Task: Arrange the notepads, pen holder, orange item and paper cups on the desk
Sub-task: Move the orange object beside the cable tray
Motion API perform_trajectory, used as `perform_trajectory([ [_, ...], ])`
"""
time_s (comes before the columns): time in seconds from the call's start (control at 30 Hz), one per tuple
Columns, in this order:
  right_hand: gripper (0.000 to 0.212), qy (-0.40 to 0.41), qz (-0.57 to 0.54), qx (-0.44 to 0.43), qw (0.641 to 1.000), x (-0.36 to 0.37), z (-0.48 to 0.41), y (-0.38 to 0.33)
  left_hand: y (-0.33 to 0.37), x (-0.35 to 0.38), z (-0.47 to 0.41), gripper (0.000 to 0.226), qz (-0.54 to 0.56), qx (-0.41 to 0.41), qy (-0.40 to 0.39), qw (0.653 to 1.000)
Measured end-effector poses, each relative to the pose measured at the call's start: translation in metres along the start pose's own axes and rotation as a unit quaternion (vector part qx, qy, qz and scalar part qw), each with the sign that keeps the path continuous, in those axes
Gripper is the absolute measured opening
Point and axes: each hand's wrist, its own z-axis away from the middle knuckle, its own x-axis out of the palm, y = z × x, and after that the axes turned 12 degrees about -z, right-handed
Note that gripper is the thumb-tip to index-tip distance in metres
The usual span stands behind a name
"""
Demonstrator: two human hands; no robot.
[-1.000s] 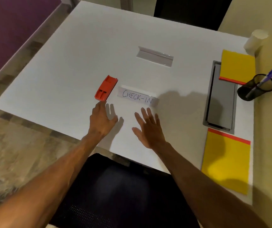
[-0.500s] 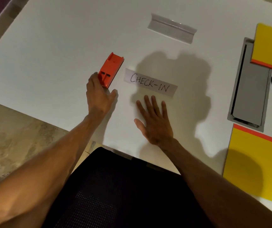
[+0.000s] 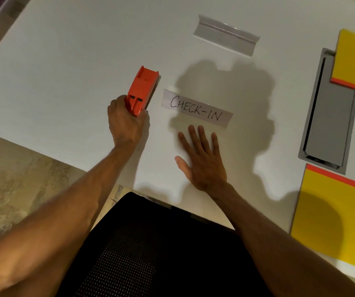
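Left hand (image 3: 125, 123) now grips orange item (image 3: 142, 91) beside CHECK-IN label (image 3: 196, 108).

Single head-worn wide-angle view, looking steeply down and forward from close above the white desk (image 3: 65, 61). The near desk edge runs diagonally across the lower left of the frame; both forearms enter from the bottom corners. A black chair back (image 3: 161, 254) fills the lower centre, floor (image 3: 11, 179) at left.

I sit at an office reception desk (image 3: 65, 61): a handwritten "CHECK-IN" label (image 3: 197, 108) lies before me, a grey cable hatch (image 3: 331, 116) is set into the desktop right of it, yellow notepads (image 3: 331, 221) beside that hatch.
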Motion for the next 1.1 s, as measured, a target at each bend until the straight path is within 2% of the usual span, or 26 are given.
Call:
perform_trajectory([
  [0.17, 0.066, -0.061, -0.022, 0.024, 0.998, -0.015, -0.002, -0.007, 0.010, -0.016, 0.035, 0.033, 0.012, 0.009, 0.026, 1.000],
  [0.27, 0.068, -0.104, -0.123, 0.060, 0.985, -0.036, -0.007, -0.009, 0.022, -0.026, 0.059, 0.035, 0.047, 0.023, 0.035, 0.998],
  [0.33, 0.067, -0.063, -0.248, 0.109, 0.960, -0.057, -0.006, -0.017, 0.032, -0.030, 0.075, 0.035, 0.062, 0.049, 0.039, 0.996],
  [0.37, 0.065, -0.015, -0.318, 0.146, 0.937, -0.069, -0.004, -0.022, 0.038, -0.031, 0.084, 0.035, 0.064, 0.064, 0.040, 0.995],
  [0.43, 0.061, 0.064, -0.446, 0.218, 0.866, -0.091, 0.003, -0.030, 0.050, -0.030, 0.103, 0.038, 0.069, 0.100, 0.033, 0.992],
  [0.57, 0.062, 0.115, -0.653, 0.311, 0.681, -0.126, 0.025, -0.026, 0.081, -0.012, 0.147, 0.047, 0.054, 0.195, -0.024, 0.979],
  [0.63, 0.060, 0.140, -0.685, 0.340, 0.630, -0.138, 0.040, -0.013, 0.097, 0.000, 0.165, 0.051, 0.060, 0.227, -0.050, 0.971],
  [0.7, 0.060, 0.160, -0.695, 0.366, 0.598, -0.147, 0.056, 0.005, 0.114, 0.014, 0.181, 0.052, 0.019, 0.293, -0.051, 0.955],
  [0.8, 0.059, 0.189, -0.691, 0.410, 0.565, -0.160, 0.082, 0.034, 0.140, 0.034, 0.202, 0.054, -0.050, 0.416, -0.030, 0.907],
  [0.9, 0.058, 0.226, -0.676, 0.442, 0.544, -0.170, 0.108, 0.064, 0.162, 0.051, 0.219, 0.068, -0.004, 0.487, -0.067, 0.871],
  [1.0, 0.056, 0.275, -0.642, 0.458, 0.549, -0.182, 0.130, 0.100, 0.176, 0.070, 0.230, 0.075, 0.032, 0.512, -0.109, 0.851],
  [1.1, 0.060, 0.306, -0.584, 0.483, 0.577, -0.195, 0.146, 0.144, 0.187, 0.095, 0.227, 0.074, -0.008, 0.507, -0.145, 0.850],
])
